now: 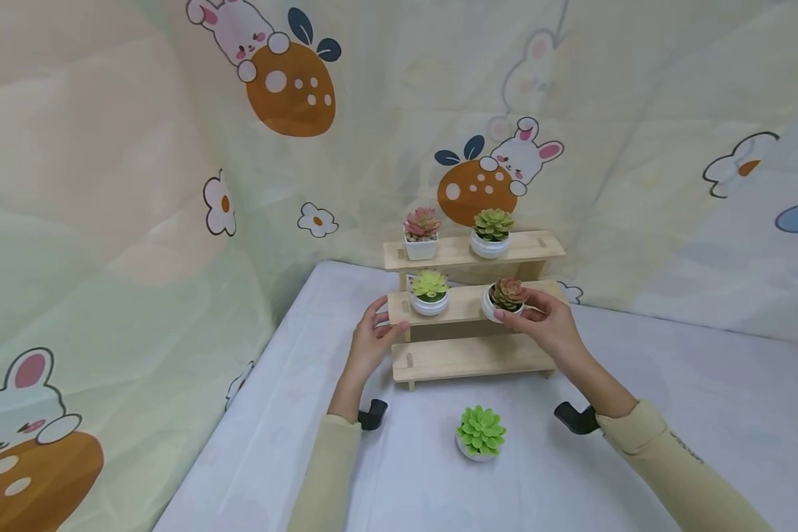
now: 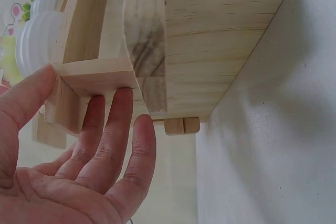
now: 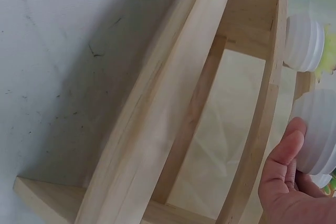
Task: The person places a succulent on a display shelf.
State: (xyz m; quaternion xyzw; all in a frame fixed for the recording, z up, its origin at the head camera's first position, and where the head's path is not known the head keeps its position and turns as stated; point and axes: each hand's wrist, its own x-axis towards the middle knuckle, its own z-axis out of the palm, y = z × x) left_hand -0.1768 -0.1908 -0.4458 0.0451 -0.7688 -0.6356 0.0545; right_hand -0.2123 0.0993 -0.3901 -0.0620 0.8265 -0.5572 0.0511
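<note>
A three-tier wooden stand [image 1: 475, 358] holds small artificial succulents in white pots. My right hand [image 1: 550, 325] pinches the pot of a reddish-brown succulent [image 1: 508, 293] at the right of the middle tier. In the right wrist view the thumb [image 3: 287, 148] presses against that white ribbed pot [image 3: 319, 129]. My left hand [image 1: 371, 343] grips the left end of the middle tier, thumb at its front edge. The left wrist view shows fingers [image 2: 118, 129] against the wood of the side support [image 2: 100, 80]. A yellow-green succulent [image 1: 429, 288] stands on the middle tier's left.
On the top tier are a pink succulent [image 1: 422, 225] in a square pot and a green succulent [image 1: 492, 225]. A bright green succulent [image 1: 481, 431] stands on the white table [image 1: 425, 480] in front of the stand. Behind hangs a printed cloth backdrop [image 1: 372, 162].
</note>
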